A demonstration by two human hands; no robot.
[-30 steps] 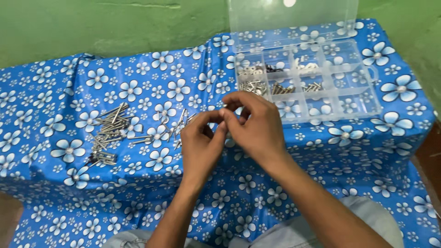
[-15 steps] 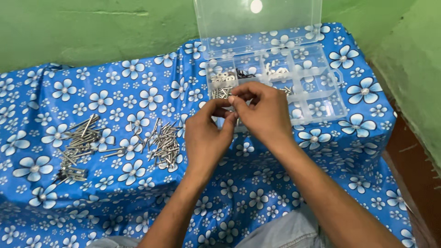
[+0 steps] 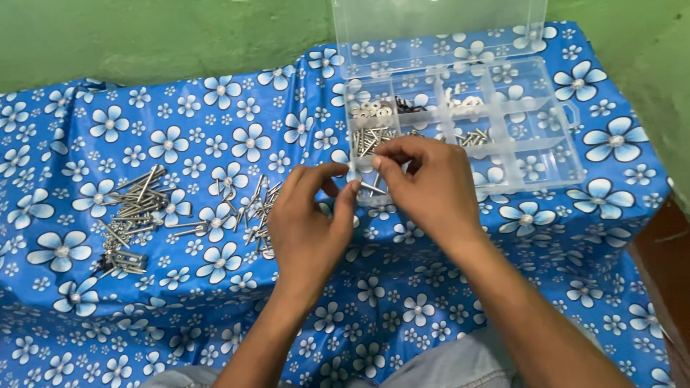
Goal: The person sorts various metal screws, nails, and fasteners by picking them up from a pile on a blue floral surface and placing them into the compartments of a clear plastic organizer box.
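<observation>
A thin metal screw (image 3: 371, 188) is pinched between left hand (image 3: 310, 224) and right hand (image 3: 430, 188) fingertips, long axis roughly level, just before the clear organizer box (image 3: 568, 154).

I see a bench cloth (image 3: 180, 108) of bright blue, printed all over with white flowers that have pale grey centres and dark outlines. The wall (image 3: 144, 36) behind it is a mottled green. The box (image 3: 568, 154) is clear, colourless plastic, so the flower print shows through its compartments. The screws (image 3: 133, 215) on the cloth are shiny silver; the washers (image 3: 372, 111) in the box look silvery white, with a few dark bits (image 3: 410, 106) beside them. My trousers (image 3: 445, 366) are grey-blue.
</observation>
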